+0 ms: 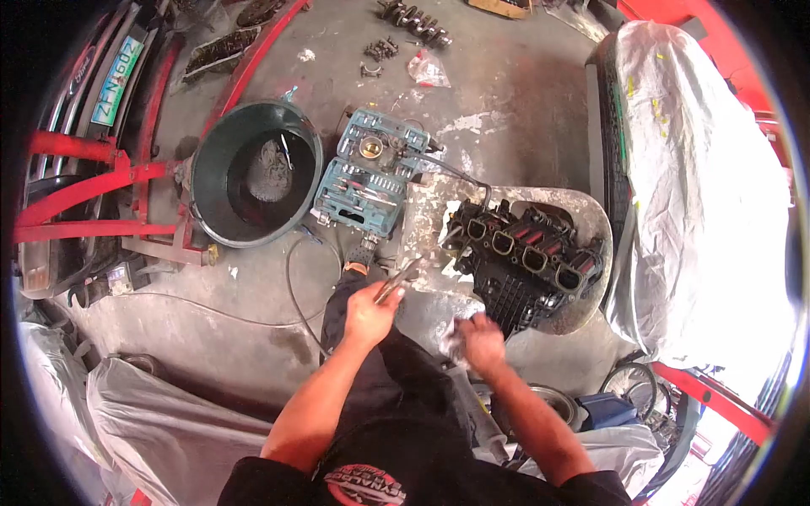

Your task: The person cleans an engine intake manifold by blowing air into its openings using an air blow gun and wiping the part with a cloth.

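Note:
My left hand is closed around a slim metal tool that points up and to the right. To its right, my right hand is closed on a whitish crumpled cloth, slightly blurred. Beyond my right hand a black engine manifold with several oval ports lies on a worn, pale board. An open teal tool case with sockets and drivers lies ahead of my left hand, and a round brass-coloured part rests on it.
A big dark tub with liquid stands at the left, beside a red metal frame. A crankshaft and a plastic bag lie on the far floor. A covered vehicle is at the right; a cable curves across the floor.

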